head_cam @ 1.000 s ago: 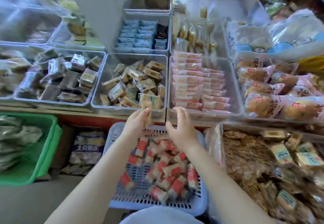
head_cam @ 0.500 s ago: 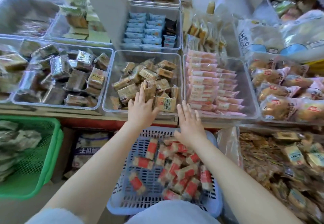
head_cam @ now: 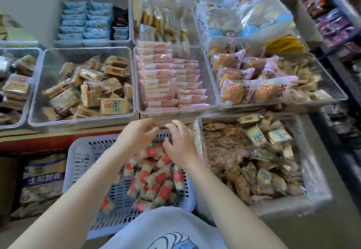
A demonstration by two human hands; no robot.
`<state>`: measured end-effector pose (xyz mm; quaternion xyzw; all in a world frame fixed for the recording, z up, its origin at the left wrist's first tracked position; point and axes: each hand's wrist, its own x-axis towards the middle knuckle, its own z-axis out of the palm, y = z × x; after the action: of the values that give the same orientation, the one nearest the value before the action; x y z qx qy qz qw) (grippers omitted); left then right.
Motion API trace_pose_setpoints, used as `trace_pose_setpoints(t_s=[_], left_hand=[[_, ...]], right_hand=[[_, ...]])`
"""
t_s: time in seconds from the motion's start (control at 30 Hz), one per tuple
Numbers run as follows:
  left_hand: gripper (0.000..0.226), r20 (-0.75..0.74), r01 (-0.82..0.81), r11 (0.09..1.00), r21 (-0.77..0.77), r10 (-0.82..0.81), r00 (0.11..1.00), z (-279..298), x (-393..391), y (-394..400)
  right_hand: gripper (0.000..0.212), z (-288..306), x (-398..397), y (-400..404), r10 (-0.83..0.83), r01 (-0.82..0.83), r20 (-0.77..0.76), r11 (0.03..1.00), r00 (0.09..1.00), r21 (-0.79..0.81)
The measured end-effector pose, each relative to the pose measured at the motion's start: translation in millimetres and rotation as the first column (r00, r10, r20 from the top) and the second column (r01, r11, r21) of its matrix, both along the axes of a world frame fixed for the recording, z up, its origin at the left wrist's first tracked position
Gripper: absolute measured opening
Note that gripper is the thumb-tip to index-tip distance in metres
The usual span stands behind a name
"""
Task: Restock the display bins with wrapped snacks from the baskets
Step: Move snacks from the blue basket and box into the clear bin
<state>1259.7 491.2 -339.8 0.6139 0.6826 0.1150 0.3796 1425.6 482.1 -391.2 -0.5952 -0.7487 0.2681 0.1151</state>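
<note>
In the blue basket (head_cam: pixel 82 163) — red-and-white snacks (head_cam: pixel 154 178), long axes every way.

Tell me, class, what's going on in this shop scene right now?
A person is restocking a snack display. Both hands, the left hand and the right hand, hover with loosely curled fingers over the far end of a pale blue basket of red-and-white wrapped snacks, seemingly holding nothing. Just beyond stand clear bins: one of tan wrapped cakes, one of neatly stacked pink packets.
</note>
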Motion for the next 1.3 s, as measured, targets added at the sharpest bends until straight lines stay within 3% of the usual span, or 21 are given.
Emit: trace_pose_setpoints(t_s=[0.13, 0.23, 0.33, 0.43, 0.6, 0.67, 0.73, 0.87, 0.93, 1.03, 1.1, 1.17, 1.3], left_hand=[[0.018, 0.093, 0.174, 0.977, -0.12, -0.163, 0.982, -14, 95, -2], [0.016, 0.182, 0.232, 0.954, -0.187, -0.199, 0.963, -25, 161, -4], [0.012, 0.232, 0.207, 0.942, -0.266, -0.146, 0.962, -33, 214, -11], [0.021, 0.272, 0.2, 0.913, -0.356, -0.103, 0.957, -45, 249, -18], [0.023, 0.252, 0.12, 0.896, -0.427, -0.01, 0.968, -56, 282, -26], [0.023, 0.249, 0.086, 0.89, -0.448, 0.032, 0.968, -55, 289, -28], [0.023, 0.266, 0.046, 0.873, -0.486, 0.098, 0.959, -55, 291, -29], [0.031, 0.424, 0.035, 0.787, -0.616, 0.293, 0.857, -53, 294, -36], [0.043, 0.562, 0.068, 0.761, -0.645, 0.412, 0.718, -48, 292, -37], [0.039, 0.702, 0.041, 0.806, -0.59, 0.488, 0.519, -31, 275, -33], [0.034, 0.714, -0.064, 0.813, -0.579, 0.543, 0.442, -23, 251, -29], [0.032, 0.679, -0.185, 0.799, -0.572, 0.588, 0.44, -21, 216, -26], [0.029, 0.569, -0.4, 0.754, -0.521, 0.656, 0.496, -19, 129, -34]], right_hand=[[0.031, -29, 126, -25, -0.306, 0.311, 0.118, 0.95, 0.945, -0.025], [0.043, -38, 216, -43, -0.483, 0.547, 0.322, 0.825, 0.814, -0.144], [0.061, -47, 288, -60, -0.5, 0.663, 0.458, 0.672, 0.735, -0.331], [0.068, -59, 326, -68, -0.496, 0.625, 0.38, 0.626, 0.781, -0.466], [0.088, -73, 350, -68, -0.659, 0.75, 0.368, 0.515, 0.656, -0.414], [0.081, -64, 355, -64, -0.668, 0.736, 0.335, 0.506, 0.665, -0.45], [0.064, -44, 355, -62, -0.723, 0.691, 0.198, 0.486, 0.662, -0.536], [0.044, -5, 329, -68, -0.746, 0.56, -0.217, 0.629, 0.629, -0.539], [0.035, 12, 301, -65, -0.676, 0.513, -0.391, 0.732, 0.624, -0.448], [0.016, 36, 258, -52, -0.571, 0.409, -0.557, 0.821, 0.603, -0.398], [0.016, 49, 234, -41, -0.541, 0.413, -0.613, 0.84, 0.576, -0.353], [0.006, 57, 211, -30, -0.526, 0.421, -0.624, 0.847, 0.577, -0.325], [0.008, 56, 146, -6, -0.428, 0.322, -0.503, 0.902, 0.751, -0.286]])
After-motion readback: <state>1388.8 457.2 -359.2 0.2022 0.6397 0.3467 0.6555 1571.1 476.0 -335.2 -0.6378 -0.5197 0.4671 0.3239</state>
